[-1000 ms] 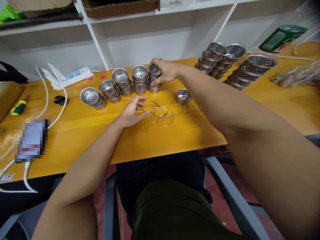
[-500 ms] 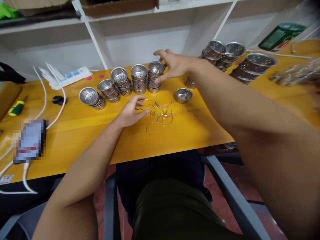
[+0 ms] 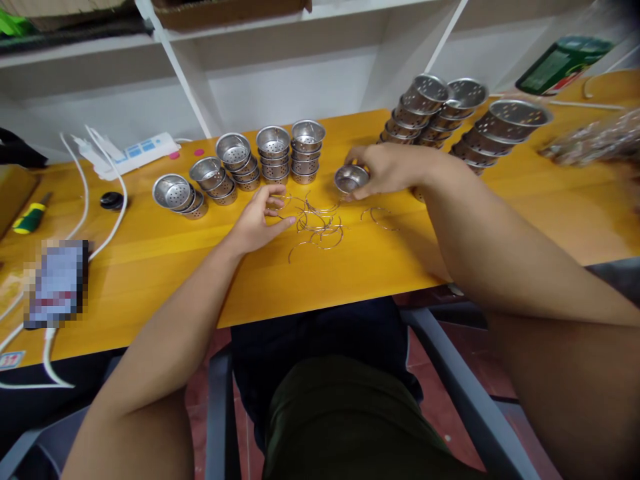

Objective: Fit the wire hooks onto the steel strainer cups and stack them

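My right hand (image 3: 383,168) has its fingers around a small metal cup (image 3: 351,179), just right of the row of stacked cups. My left hand (image 3: 260,219) rests on the table with its fingers apart and holds nothing. Its fingertips are beside a loose pile of thin curved wires (image 3: 320,223). A few more wires (image 3: 381,218) lie separately to the right. Behind my hands stand several stacks of perforated metal cups, among them an upright stack (image 3: 305,163) and a leaning one (image 3: 175,193).
Taller cup stacks (image 3: 493,133) stand at the right, near a green container (image 3: 563,65) and plastic bags (image 3: 595,143). On the left are a power strip (image 3: 140,155), a black round object (image 3: 112,201), a screwdriver (image 3: 31,217) and a phone (image 3: 59,283) with white cables.
My right hand has come from the rightmost stack of the row toward me and to the right, and taken hold of the single cup, which has shifted left. My left hand is nearly still.
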A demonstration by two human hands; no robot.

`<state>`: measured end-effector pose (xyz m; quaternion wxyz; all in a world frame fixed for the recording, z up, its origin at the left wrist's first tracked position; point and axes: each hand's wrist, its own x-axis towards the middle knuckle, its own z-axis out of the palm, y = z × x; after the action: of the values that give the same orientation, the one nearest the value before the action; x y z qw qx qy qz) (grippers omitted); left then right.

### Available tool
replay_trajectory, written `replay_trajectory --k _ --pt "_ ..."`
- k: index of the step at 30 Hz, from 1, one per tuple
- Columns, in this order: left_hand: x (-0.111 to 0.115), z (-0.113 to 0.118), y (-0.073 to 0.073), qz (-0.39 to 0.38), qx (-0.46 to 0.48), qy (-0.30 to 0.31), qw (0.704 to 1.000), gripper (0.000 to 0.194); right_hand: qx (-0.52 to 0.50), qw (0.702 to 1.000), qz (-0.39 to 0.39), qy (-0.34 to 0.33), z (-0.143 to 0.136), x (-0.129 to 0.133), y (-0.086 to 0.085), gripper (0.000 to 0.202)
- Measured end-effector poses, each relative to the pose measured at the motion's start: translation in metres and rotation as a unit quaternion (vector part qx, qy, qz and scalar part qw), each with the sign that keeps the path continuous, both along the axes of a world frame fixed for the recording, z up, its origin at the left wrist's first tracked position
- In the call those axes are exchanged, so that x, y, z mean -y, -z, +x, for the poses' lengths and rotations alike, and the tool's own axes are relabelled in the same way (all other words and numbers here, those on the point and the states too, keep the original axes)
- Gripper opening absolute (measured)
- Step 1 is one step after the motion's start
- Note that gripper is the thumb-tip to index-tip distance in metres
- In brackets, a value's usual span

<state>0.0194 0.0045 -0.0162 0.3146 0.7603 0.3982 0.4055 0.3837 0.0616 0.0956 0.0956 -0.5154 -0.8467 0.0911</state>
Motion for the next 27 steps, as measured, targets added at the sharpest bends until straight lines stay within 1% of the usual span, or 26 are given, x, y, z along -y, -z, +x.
replay_trajectory --k 1,3,4,6,9,11,13,14,16,18,19,20,22,24,27 --pt "0.0 0.0 0.001 0.005 0.006 0.004 1.0 0.084 -0.008 0.999 -0.022 -0.027 -0.011 0.009 -0.007 0.076" --pt "-0.001 0.002 0.005 0.016 0.016 0.016 1.0 0.104 -0.062 0.995 -0.044 -0.069 -0.036 0.026 -0.013 0.067" --pt "-0.001 0.003 0.006 0.021 0.018 0.023 0.999 0.112 -0.095 0.991 -0.036 -0.088 -0.049 0.034 -0.011 0.062" --pt "-0.003 0.004 0.008 0.033 0.018 0.036 0.999 0.121 -0.149 0.982 -0.018 -0.114 -0.076 0.047 0.002 0.06" --pt "-0.008 0.001 0.009 0.057 0.009 0.035 0.998 0.119 -0.207 0.969 -0.021 -0.136 -0.102 0.05 0.026 0.069" --pt "-0.011 -0.004 0.009 0.068 -0.001 0.011 0.998 0.115 -0.242 0.961 -0.032 -0.131 -0.104 0.042 0.036 0.063" --pt "-0.014 -0.009 0.009 0.072 -0.013 -0.02 0.997 0.111 -0.246 0.964 -0.03 -0.096 -0.093 0.028 0.039 0.049" --pt "-0.014 -0.01 0.009 0.071 -0.019 -0.032 0.997 0.108 -0.225 0.971 -0.027 -0.073 -0.085 0.021 0.038 0.042" --pt "-0.015 -0.011 0.009 0.067 -0.029 -0.043 0.996 0.104 -0.134 0.989 -0.038 -0.04 -0.07 0.011 0.038 0.031" --pt "-0.015 -0.01 0.009 0.061 -0.033 -0.045 0.997 0.104 -0.033 0.996 -0.071 -0.039 -0.062 0.006 0.039 0.018" --pt "-0.015 -0.009 0.009 0.059 -0.032 -0.045 0.997 0.105 0.0 0.996 -0.081 -0.042 -0.062 0.006 0.041 0.014" --pt "-0.015 -0.008 0.009 0.057 -0.028 -0.045 0.997 0.106 0.02 0.995 -0.083 -0.045 -0.064 0.006 0.044 0.012" --pt "-0.014 -0.007 0.008 0.052 -0.014 -0.043 0.998 0.107 0.031 0.997 -0.06 -0.043 -0.072 0.009 0.05 0.017" --pt "-0.014 -0.007 0.005 0.045 -0.002 -0.045 0.998 0.107 0.029 0.999 -0.031 -0.034 -0.081 0.011 0.057 0.022" --pt "-0.013 -0.008 0.002 0.039 0.009 -0.053 0.998 0.11 0.015 0.999 -0.013 -0.037 -0.083 0.008 0.065 0.02"
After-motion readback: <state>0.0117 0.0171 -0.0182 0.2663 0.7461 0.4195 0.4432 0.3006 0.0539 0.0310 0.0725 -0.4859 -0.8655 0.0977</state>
